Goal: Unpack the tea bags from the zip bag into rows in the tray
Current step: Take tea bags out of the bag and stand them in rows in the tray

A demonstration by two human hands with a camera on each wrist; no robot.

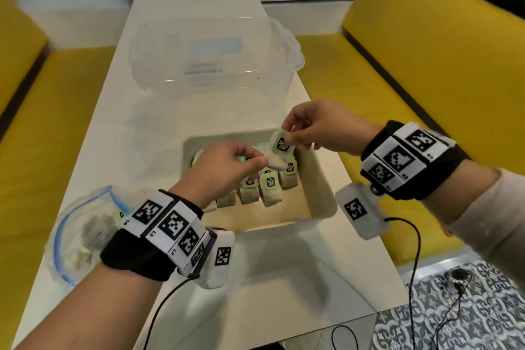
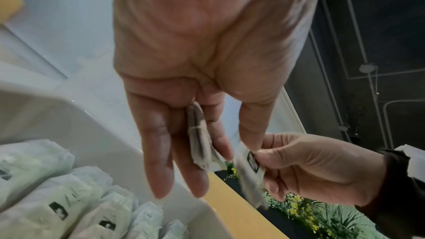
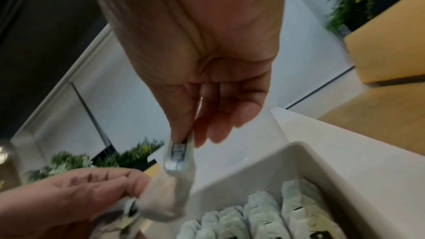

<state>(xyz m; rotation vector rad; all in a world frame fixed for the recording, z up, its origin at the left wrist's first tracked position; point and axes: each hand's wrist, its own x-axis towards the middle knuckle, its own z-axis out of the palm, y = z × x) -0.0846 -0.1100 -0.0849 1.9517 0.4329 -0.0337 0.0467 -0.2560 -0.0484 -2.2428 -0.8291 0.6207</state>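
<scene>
Paper tea bag point(image 1: 279, 150) between pinching hands point(image 1: 227, 167)

the left wristband point(image 1: 167, 224) shows "l3" and "l2"; tea bag tag point(image 1: 282, 144) print is blurred

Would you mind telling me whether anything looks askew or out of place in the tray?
Nothing stands out: the tea bags in the tray lie in a neat overlapping row, and both hands hold another bag above it.

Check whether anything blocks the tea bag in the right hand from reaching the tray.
Nothing visible blocks it. The right hand pinches the tea bag directly above the tray; the left hand grips its lower end and must release first.
</scene>
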